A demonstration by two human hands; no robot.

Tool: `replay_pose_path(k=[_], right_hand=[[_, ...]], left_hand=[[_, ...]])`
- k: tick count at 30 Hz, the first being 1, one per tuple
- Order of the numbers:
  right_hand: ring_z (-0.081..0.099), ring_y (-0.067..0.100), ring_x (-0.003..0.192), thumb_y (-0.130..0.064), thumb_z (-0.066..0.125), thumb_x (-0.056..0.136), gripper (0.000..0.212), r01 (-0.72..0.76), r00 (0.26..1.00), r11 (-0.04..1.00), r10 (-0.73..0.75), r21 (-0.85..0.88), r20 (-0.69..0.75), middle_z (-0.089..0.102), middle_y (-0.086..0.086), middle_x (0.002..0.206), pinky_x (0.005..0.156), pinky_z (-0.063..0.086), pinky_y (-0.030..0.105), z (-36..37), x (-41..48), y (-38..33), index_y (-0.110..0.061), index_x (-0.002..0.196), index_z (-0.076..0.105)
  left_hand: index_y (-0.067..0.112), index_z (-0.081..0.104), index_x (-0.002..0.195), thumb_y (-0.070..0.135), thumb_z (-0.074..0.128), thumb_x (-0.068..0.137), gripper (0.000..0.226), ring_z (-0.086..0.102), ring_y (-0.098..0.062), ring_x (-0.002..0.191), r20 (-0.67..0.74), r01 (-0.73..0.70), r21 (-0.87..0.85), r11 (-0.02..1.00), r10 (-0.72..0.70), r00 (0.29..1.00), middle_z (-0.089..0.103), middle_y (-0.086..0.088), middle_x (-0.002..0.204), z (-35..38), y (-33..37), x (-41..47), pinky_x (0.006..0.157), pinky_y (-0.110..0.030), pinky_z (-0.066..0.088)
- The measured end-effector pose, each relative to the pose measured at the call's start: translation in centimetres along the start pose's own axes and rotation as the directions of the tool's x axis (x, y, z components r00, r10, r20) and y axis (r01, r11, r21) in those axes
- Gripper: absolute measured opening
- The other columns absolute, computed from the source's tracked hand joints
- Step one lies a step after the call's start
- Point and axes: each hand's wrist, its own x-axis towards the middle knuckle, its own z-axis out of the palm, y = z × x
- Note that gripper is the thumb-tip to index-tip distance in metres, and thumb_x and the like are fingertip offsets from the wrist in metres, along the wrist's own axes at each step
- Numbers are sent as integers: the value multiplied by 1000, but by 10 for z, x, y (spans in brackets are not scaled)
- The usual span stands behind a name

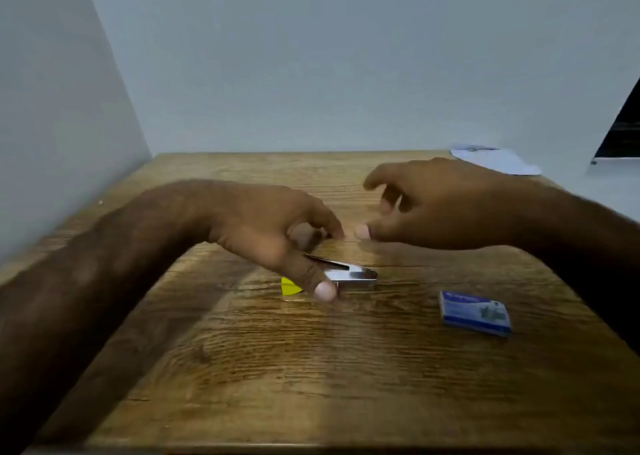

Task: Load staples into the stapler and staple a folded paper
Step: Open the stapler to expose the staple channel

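A small stapler (349, 276) with a yellow rear end and a shiny metal body lies on the wooden table (311, 368), near its middle. My left hand (273, 232) grips it from above, thumb at its near side and fingers curled over its far side. My right hand (426, 208) hovers just to the right of the stapler, fingers loosely curled and holding nothing, its thumb tip close to my left fingertips. A blue staple box (475, 313) lies flat on the table to the right. A white paper (498, 160) lies at the far right corner.
Grey walls close the table in at the back and on the left. A dark object (623, 132) stands at the far right beyond the table. The frame is blurred by motion.
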Motion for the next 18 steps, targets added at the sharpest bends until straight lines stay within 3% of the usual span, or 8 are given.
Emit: replay_pose_path(k=[2,5,9,15,18], right_hand=[[65,-1,82,-77,61,73,51,-2,979,983,-36,184,202,74,-17,85,74,49,31,4,7,-1,-39,104,72],[68,-4,75,-75,66,69,45,34,936,949,-141,315,324,75,-20,80,70,50,29,11,11,-4,-37,91,76],[65,-10,63,-70,74,66,40,94,927,930,-212,356,310,75,-20,79,58,46,23,20,13,-13,-39,92,74],[65,-12,61,-67,76,63,34,103,962,914,-193,393,195,70,-33,74,43,42,8,33,14,-14,-43,86,72],[69,-3,57,-55,82,58,32,58,973,798,-179,599,144,75,-20,69,49,48,9,35,12,-6,-34,83,76]], left_hand=[[43,63,118,84,70,48,82,59,-4,114,-2,-34,9,999,34,999,59,20,120,1,-6,6,99,-38,52],[43,65,102,81,74,46,68,60,-1,104,-51,-34,6,999,34,998,57,21,107,7,-13,10,89,-37,56],[36,67,92,62,81,62,43,62,-4,96,-64,-130,-49,990,127,990,60,16,99,11,-15,12,82,-41,56],[31,70,93,43,84,70,29,69,-18,83,-172,-190,-172,967,161,972,69,7,91,19,-25,7,70,-44,58],[23,68,92,25,85,73,26,67,-11,72,-241,-213,-272,938,148,959,70,8,82,24,-27,9,63,-37,57]])
